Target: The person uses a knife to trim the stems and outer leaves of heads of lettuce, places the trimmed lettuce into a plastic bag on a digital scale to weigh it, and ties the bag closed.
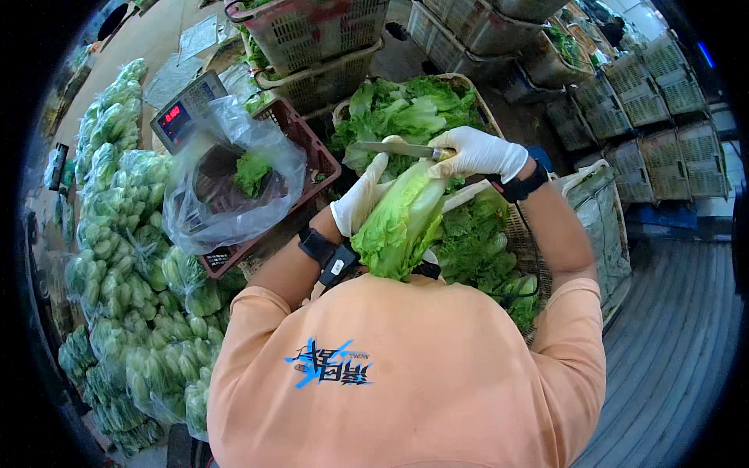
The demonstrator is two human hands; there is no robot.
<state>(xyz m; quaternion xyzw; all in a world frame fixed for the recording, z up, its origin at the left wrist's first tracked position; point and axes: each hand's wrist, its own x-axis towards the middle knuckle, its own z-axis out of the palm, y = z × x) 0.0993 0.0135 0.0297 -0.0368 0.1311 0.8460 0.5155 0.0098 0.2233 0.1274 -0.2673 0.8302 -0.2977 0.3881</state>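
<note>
In a white glove, my left hand point(360, 196) is wrapped round a head of green lettuce point(404, 222), its pale base pointing away and its leaves toward my chest. My right hand point(477, 151), also gloved, grips the handle of a knife point(396, 147). The blade lies crosswise to the left over the base end of the lettuce, close to my left fingertips; whether it touches the stem I cannot tell. Just beyond the knife are loose lettuce leaves point(421, 105) heaped in a basket. More leafy greens point(484, 242) fill a basket under my right forearm.
A maroon crate point(321, 160) at left holds an open clear plastic bag point(175, 214) with a few leaves inside. Behind it stands a scale with a lit display point(178, 121). Bagged greens point(117, 257) cover the far left. Stacked crates point(320, 35) rise ahead, and more crates point(659, 86) at right.
</note>
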